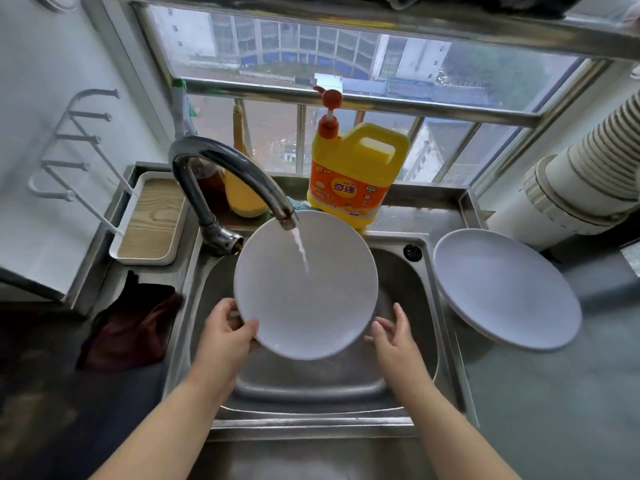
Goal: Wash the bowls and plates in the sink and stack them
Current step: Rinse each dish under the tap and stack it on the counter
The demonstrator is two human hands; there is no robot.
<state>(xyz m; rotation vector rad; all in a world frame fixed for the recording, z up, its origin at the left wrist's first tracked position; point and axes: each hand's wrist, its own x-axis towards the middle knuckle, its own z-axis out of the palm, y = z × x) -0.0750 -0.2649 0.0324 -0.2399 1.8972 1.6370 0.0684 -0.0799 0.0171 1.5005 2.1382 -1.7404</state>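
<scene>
Two hands at sink: left hand (227,336) pinching round white plate (305,285) rim at 7 o'clock, right hand (393,336) spread, just off rim at 4. Best tilted under curved steel tap (228,178) stream, rotated. Steel sink (427,306) below; second white plate (507,289) on grey counter at 3; yellow detergent jug (356,174) at 12 by window.

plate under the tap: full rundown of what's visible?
The plate is round, plain white, smooth and matte, maybe melamine or ceramic. It is tilted over the sink, face toward the camera, with the tap's water stream hitting its upper middle. The left hand grips its lower-left rim; the right hand hangs open beside the lower-right edge, contact unclear.
</scene>
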